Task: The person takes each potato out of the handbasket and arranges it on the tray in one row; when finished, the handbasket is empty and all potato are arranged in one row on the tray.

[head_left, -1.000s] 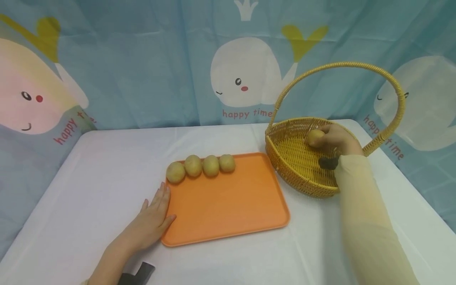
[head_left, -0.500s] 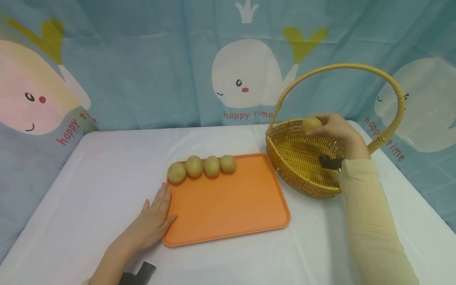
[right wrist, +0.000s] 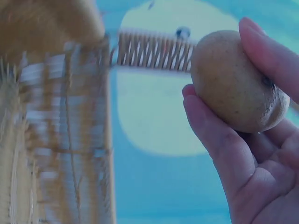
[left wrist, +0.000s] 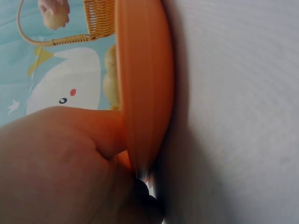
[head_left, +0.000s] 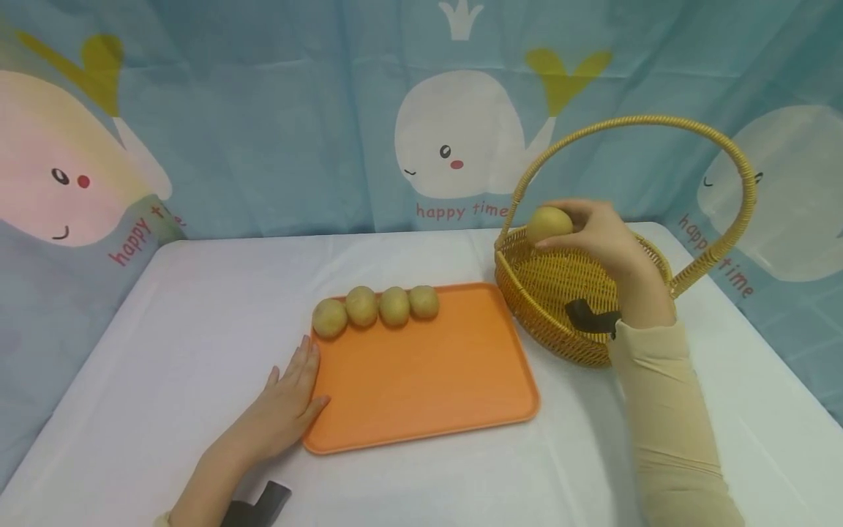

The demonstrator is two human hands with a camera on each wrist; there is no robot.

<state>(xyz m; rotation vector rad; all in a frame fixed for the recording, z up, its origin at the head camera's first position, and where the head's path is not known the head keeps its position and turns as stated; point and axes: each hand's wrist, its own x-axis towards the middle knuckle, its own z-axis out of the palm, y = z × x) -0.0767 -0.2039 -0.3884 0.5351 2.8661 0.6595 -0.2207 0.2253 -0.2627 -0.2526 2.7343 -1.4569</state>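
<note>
My right hand [head_left: 602, 238] pinches a brownish, egg-shaped kiwi [head_left: 549, 226] between thumb and fingers, above the far left rim of a wicker basket [head_left: 546, 333]. Close up in the right wrist view, the kiwi [right wrist: 238, 81] shows a dark end spot. Several more kiwis [head_left: 361, 307] stand in a row along the far left edge of an orange tray [head_left: 428, 380]. At the tray's left edge rests my left hand [head_left: 279, 410], fingers straight and thumb over the rim. The left wrist view shows the tray's side [left wrist: 145, 84] close up.
The basket's tall arched handle [head_left: 635, 121] rises around the right hand and forearm. A white cloth [head_left: 184, 351] covers the table, and a blue printed curtain [head_left: 276, 146] hangs behind it. Dark wrist mounts [head_left: 260, 505] sit by the wrists.
My right hand has lifted the kiwi from inside the basket and carried it up and left to the rim. My left hand stays at the tray's edge.
</note>
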